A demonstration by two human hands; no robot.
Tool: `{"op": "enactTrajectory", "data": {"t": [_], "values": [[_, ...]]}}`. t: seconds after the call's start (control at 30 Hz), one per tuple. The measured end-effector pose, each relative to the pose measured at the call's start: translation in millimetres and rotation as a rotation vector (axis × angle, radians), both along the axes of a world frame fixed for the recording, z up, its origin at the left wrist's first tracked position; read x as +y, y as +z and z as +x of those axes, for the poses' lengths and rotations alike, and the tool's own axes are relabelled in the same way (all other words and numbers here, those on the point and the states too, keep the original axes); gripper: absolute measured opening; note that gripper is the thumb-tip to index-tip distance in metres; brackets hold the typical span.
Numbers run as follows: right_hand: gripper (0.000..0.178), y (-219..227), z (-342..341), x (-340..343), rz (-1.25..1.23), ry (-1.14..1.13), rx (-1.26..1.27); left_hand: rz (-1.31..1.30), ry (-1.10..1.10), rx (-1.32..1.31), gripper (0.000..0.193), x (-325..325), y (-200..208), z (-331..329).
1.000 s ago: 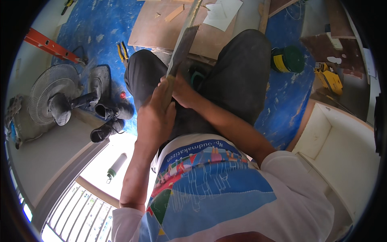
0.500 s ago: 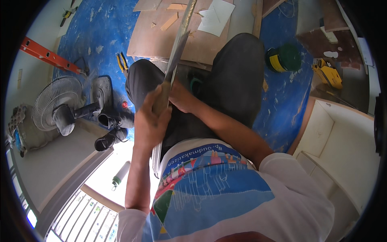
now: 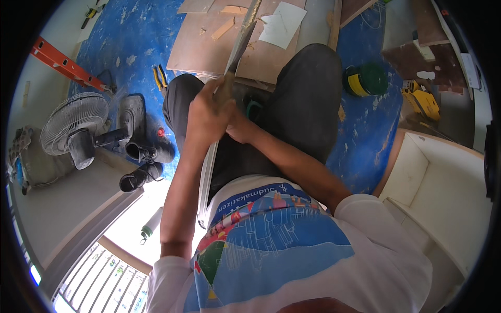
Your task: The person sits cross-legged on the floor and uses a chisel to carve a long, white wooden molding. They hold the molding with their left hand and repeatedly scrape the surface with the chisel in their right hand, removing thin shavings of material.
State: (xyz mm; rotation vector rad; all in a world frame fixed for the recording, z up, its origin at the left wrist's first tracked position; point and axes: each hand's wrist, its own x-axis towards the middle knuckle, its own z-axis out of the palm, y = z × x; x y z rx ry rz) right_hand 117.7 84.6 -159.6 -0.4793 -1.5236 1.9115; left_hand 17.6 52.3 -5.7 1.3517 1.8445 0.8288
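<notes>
Left hand point(image 3: 207, 112) wraps a wooden-handled blade point(image 3: 225, 91), between the knees point(image 3: 316, 60); pale strip point(image 3: 207, 177) shows below that hand. Right hand point(image 3: 240, 127) just beside, fingers mostly hidden, can't tell grip. Best: steady strokes, 10 fingertips clear of edge.

- A long, narrow pale strip point(image 3: 206, 180) slants through the frame, running from the top edge, just right of centre, to its lower end left of centre.
- Its upper stretch shows a rough, tan, chipped edge; the lower stretch looks smooth and whitish; the middle is hidden.
- A hand tool point(image 3: 233, 67) lies against the strip at upper centre, tilted the same way.
- Its flat grey blade point(image 3: 243, 47) points up and right; the brown handle point(image 3: 225, 90), partly covered, sits below.
</notes>
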Motion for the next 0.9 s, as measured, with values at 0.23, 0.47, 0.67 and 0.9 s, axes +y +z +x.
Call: {"op": "enactTrajectory", "data": {"t": [0.23, 0.47, 0.67, 0.9], "values": [[0.057, 8.2, 5.8, -3.5, -0.540, -0.088, 0.121, 0.079, -0.030, -0.031, 0.058, -23.9, -0.3, -2.8], [0.064, 24.2, -2.6, -4.0, -0.647, 0.039, 0.153, -0.243, 0.153, -0.369, 0.056, 57.4, 18.4, -5.0], [0.081, 4.3, 7.5, -0.6, -0.807, -0.044, 0.207, -0.169, 0.097, -0.297, 0.060, -38.9, 49.6, -13.7], [0.087, 26.0, 3.6, 0.1, -0.970, -0.015, 0.215, -0.225, 0.092, -0.112, 0.063, -104.7, 53.9, -0.7]]}}
